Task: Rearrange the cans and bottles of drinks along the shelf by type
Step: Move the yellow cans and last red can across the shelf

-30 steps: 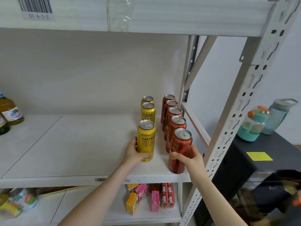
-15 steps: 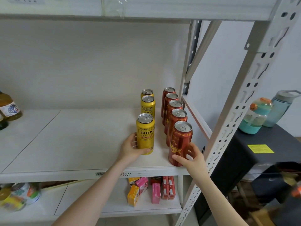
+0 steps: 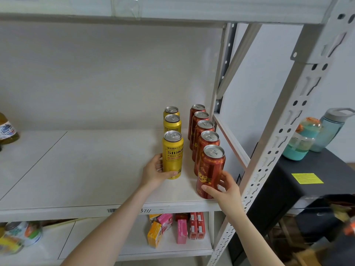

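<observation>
On the white shelf (image 3: 76, 169) two rows of cans run front to back at the right end. My left hand (image 3: 155, 172) grips the front yellow can (image 3: 172, 152), which stands upright on the shelf; two more yellow cans (image 3: 172, 122) line up behind it. My right hand (image 3: 223, 189) wraps the lower part of the front red can (image 3: 210, 167), also upright. Several red cans (image 3: 204, 131) stand in a row behind that one, close to the shelf's right side.
A bottle (image 3: 7, 129) with a label stands at the shelf's far left edge. The perforated metal upright (image 3: 269, 156) rises just right of my right hand. Small cartons (image 3: 178, 227) sit on the lower shelf. Two water bottles (image 3: 315, 133) stand on a dark table to the right.
Both hands stay on the same front cans. The view has tilted down a little, and the red can seems to have shifted slightly on the shelf.
</observation>
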Motion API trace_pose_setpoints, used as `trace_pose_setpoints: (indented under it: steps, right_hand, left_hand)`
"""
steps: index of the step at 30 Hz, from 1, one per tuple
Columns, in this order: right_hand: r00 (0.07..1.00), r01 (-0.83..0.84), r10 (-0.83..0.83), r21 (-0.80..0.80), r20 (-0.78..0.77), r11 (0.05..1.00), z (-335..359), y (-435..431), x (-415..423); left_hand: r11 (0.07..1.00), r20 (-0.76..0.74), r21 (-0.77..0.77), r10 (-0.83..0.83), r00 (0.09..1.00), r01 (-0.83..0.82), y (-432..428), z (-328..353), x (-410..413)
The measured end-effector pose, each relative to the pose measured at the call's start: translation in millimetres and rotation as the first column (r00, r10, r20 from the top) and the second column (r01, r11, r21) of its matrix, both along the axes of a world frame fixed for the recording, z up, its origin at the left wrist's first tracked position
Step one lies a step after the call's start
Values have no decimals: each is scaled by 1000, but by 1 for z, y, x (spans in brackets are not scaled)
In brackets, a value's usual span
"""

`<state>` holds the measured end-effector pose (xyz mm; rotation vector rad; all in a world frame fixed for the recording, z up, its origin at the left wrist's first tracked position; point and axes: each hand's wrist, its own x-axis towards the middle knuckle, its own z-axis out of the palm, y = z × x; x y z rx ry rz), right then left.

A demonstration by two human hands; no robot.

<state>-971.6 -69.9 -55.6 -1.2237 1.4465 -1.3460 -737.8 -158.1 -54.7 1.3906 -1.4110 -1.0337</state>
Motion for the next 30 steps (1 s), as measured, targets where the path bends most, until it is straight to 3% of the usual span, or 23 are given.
trace_pose_setpoints:
  steps: [30]
  right_hand:
    - [998, -60, 62, 63, -28, 996, 2, -7, -12]
  left_hand:
    - [1000, 18, 14, 3, 1000, -3, -33, 6, -2]
